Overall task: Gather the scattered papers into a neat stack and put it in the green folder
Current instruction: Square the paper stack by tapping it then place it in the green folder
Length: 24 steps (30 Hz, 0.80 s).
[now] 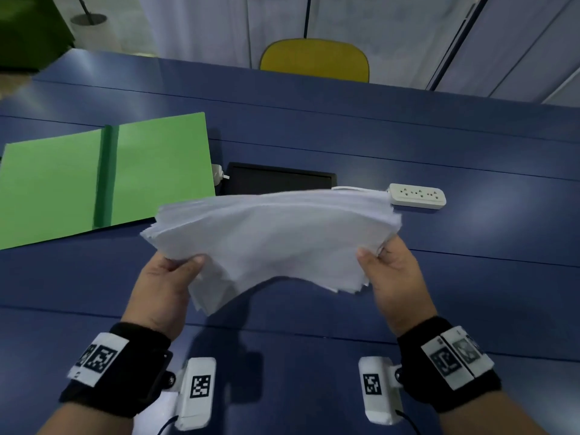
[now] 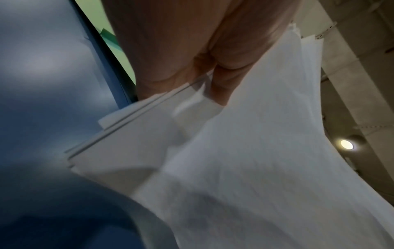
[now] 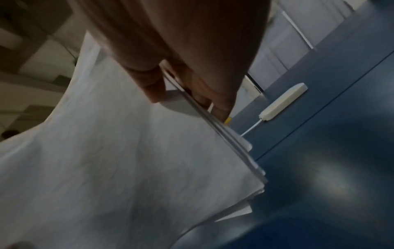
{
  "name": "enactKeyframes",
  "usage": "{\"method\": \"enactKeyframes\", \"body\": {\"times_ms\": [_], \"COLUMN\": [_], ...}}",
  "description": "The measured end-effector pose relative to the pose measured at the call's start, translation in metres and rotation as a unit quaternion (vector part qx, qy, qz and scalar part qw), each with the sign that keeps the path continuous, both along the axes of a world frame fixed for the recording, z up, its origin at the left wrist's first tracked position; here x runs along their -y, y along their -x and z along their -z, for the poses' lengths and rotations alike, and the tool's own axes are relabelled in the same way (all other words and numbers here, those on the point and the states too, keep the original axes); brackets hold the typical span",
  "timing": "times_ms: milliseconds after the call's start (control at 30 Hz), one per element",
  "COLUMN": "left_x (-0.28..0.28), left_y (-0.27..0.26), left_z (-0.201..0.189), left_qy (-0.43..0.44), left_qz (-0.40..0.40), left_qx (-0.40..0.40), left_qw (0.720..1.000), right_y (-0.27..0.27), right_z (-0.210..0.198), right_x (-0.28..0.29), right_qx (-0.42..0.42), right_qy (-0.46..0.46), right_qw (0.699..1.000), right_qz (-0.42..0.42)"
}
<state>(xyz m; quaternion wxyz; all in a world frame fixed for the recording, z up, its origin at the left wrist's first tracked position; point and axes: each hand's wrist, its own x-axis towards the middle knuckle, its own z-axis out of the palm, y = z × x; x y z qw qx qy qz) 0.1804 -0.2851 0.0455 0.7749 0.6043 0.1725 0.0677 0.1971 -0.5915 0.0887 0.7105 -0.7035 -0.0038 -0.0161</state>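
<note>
Head view alone shows you the open green folder [image 1: 106, 177] at ten o'clock. Wrist views show your left hand [image 1: 163, 287] and right hand [image 1: 394, 274] pinching the paper stack [image 1: 273, 237], thumbs above, fingers [image 3: 221, 101] beneath.

no readable text anywhere; only black-and-white square code markers [image 1: 99, 358] on the wrist bands.

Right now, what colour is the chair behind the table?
Yellow; the chair shows best in the head view.

Left hand [image 1: 163, 284] and right hand [image 1: 394, 271] raised, thumbs on top, each pinching.
</note>
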Motion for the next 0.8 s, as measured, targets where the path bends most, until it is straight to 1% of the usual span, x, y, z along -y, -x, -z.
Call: {"method": "enactKeyframes", "body": {"times_ms": [100,233,333,433,500,633,800], "left_x": [0.011,0.015,0.015,0.012,0.008,0.007,0.009], "left_y": [0.0,0.002,0.002,-0.001,-0.003,-0.005,-0.003], "left_z": [-0.001,0.007,0.008,0.006,0.003,-0.004,-0.016], "left_qy": [-0.01,-0.02,-0.028,-0.032,-0.027,0.009,0.003], "left_qz": [-0.019,-0.026,-0.02,-0.032,-0.041,-0.046,-0.049], "left_qx": [-0.004,-0.022,-0.031,-0.033,-0.024,-0.004,0.02], "left_qw": [1.0,0.999,0.999,0.998,0.999,0.999,0.999], "right_y": [-0.001,0.0,-0.002,-0.002,-0.003,0.0,0.005], "right_z": [0.007,0.019,0.028,0.027,0.026,0.028,0.031], "right_x": [-0.002,-0.006,-0.007,-0.009,-0.012,-0.018,-0.023], "right_qx": [-0.015,-0.057,-0.089,-0.09,-0.096,-0.101,-0.115], "right_qy": [0.001,-0.038,-0.012,-0.011,-0.02,-0.001,-0.012], "right_qw": [1.0,0.997,0.995,0.995,0.995,0.994,0.991], "right_qz": [0.01,0.029,0.034,0.03,0.026,0.043,0.065]}}
